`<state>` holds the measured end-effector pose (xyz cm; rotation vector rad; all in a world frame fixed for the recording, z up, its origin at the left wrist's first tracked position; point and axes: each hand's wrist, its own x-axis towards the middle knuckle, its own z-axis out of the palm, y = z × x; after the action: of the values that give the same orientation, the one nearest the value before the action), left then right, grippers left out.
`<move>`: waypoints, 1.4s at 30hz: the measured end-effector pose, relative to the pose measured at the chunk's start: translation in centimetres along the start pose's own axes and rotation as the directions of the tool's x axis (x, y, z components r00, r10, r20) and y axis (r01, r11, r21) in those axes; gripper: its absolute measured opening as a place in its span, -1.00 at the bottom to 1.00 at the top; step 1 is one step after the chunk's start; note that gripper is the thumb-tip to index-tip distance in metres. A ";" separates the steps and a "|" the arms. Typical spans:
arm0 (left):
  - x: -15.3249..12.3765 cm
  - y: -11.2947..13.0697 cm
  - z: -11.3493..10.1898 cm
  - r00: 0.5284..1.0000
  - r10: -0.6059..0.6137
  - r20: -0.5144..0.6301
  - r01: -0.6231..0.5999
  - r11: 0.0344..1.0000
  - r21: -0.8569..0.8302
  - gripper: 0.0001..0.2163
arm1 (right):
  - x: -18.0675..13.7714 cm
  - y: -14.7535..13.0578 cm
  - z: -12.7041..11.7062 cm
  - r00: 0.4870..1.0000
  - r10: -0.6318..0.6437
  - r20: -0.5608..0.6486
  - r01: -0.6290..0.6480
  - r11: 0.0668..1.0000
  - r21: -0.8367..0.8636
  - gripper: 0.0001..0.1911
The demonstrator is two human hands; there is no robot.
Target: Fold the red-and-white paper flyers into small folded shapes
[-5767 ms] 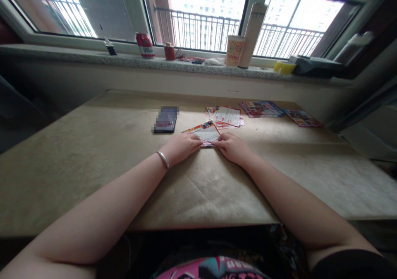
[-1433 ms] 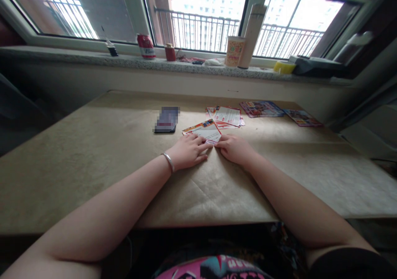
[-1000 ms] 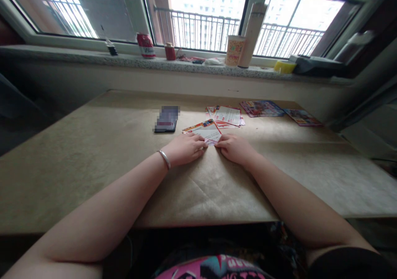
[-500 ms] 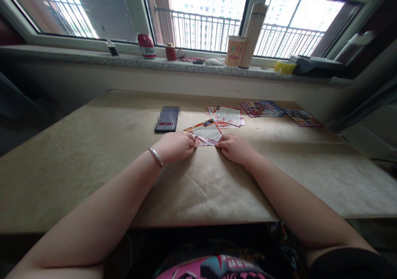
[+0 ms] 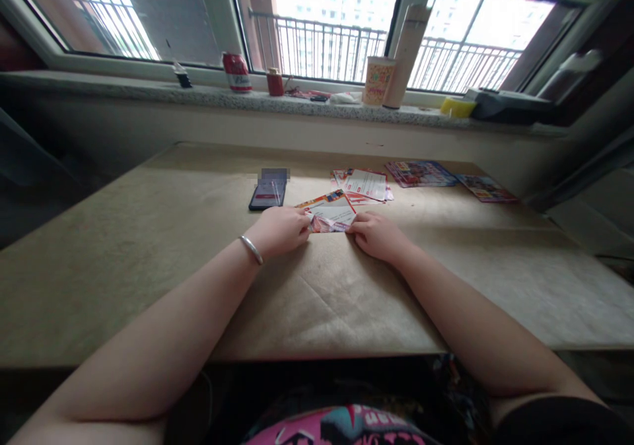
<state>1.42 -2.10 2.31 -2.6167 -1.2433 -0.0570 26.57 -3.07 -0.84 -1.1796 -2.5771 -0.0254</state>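
A printed paper card (image 5: 331, 212), white with an orange and red border, lies on the table between my hands. Its near edge shows a pinkish strip that looks folded up, though the detail is small. My left hand (image 5: 283, 230), with a silver bangle at the wrist, has its fingers closed at the card's left near corner. At the right near corner, my right hand (image 5: 375, 235) pinches the card between thumb and fingers. Just beyond it lies a loose pile of similar cards (image 5: 365, 184). A phone (image 5: 269, 191) rests to the left of the card.
Colourful printed cards (image 5: 421, 173) are stacked at the back right, with more cards (image 5: 486, 187) beside them. The windowsill holds a red can (image 5: 236, 74), a small red bottle (image 5: 275, 83), a paper cup (image 5: 378, 80), a tall cylinder (image 5: 406, 59) and yellow tape (image 5: 456, 107).
My left hand has slid slightly left along the card's near edge, uncovering more of the pinkish strip. My right hand stays at its corner. The whole view has shifted a little.
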 end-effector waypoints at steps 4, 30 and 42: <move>0.7 0.5 1.3 0.988 0.080 -0.132 -0.085 0.996 -0.029 -0.77 | 0.0 0.1 0.2 0.999 -0.001 -0.037 0.003 0.999 0.042 -0.74; 2.0 1.7 2.5 0.961 0.207 -0.182 -0.198 0.978 0.064 -0.78 | 1.3 -0.7 1.0 0.990 0.079 -0.118 -0.084 0.996 -0.038 -0.85; 1.9 2.2 2.7 0.951 0.138 -0.275 -0.144 0.990 -0.002 -0.75 | 1.4 -1.3 1.0 0.969 0.138 -0.206 -0.129 0.990 0.057 -0.89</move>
<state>4.16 -1.34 -0.51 -2.5963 -0.9651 -0.3962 24.48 -2.78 -1.23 -1.2607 -2.3010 -0.0609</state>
